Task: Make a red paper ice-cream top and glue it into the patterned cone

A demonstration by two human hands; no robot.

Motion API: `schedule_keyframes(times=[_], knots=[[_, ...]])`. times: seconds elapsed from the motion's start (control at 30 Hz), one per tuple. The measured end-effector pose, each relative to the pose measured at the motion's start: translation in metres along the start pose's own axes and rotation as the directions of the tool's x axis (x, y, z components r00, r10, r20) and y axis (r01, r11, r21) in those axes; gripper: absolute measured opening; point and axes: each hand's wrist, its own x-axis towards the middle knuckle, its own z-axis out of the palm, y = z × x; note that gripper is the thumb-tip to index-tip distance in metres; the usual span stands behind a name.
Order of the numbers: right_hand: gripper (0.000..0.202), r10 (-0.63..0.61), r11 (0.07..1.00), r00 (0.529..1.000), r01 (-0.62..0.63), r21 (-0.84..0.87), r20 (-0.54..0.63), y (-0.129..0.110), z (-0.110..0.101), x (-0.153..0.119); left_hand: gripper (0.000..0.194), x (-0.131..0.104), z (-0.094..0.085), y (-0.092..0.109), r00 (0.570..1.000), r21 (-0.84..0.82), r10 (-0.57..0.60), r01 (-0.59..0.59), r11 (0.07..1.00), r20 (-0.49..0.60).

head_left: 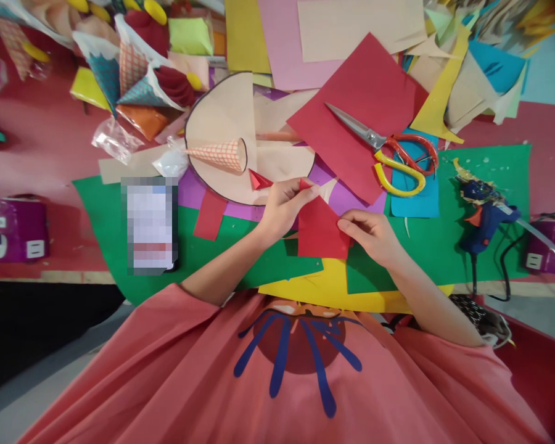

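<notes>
A piece of red paper (321, 231) is stretched between my two hands above the green sheet. My left hand (287, 206) pinches its upper left corner, and my right hand (367, 231) pinches its right edge. Just beyond my left hand lies a small folded red paper piece (259, 180). Past it, a checked paper cone (222, 154) rests on a cream shape with a black outline (219, 117). Scissors (382, 148) with red and yellow handles lie on a large red sheet (346, 111). A red strip (210, 214) sits left of my left forearm.
A phone (150, 225) lies at the left on the green sheet (240, 246). The blue glue gun (485, 222) and its cord are at the right. Paper scraps (472, 86) pile up at the back right, with decorated cones (134, 74) at the back left.
</notes>
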Motion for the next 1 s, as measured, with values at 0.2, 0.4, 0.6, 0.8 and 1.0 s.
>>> schedule_keyframes(times=[0.2,0.4,0.6,0.8,1.0], knots=[[0.034,-0.018,0.999,0.999,0.017,-0.033,-0.038,0.007,-0.01,-0.012,0.04,0.004,-0.008,-0.002,1.0,-0.081,0.023,-0.024,0.996,-0.004],[0.034,-0.096,0.994,0.972,0.081,-0.075,-0.216,0.006,-0.025,-0.005,0.045,0.007,-0.015,0.001,0.988,-0.1,0.152,-0.15,0.984,0.01],[0.032,-0.208,0.973,0.942,0.172,-0.154,-0.262,-0.008,-0.029,0.023,0.045,0.004,-0.011,-0.007,0.942,0.084,0.228,-0.255,0.963,0.246],[0.036,-0.261,0.965,0.92,0.254,-0.063,-0.29,-0.01,-0.016,0.041,0.024,0.005,-0.011,-0.006,0.959,0.228,0.275,-0.282,0.932,0.064],[0.04,-0.316,0.949,0.932,0.31,-0.062,-0.177,0.001,-0.011,0.041,0.036,0.002,-0.01,-0.009,0.957,0.263,0.276,-0.289,0.92,0.087]])
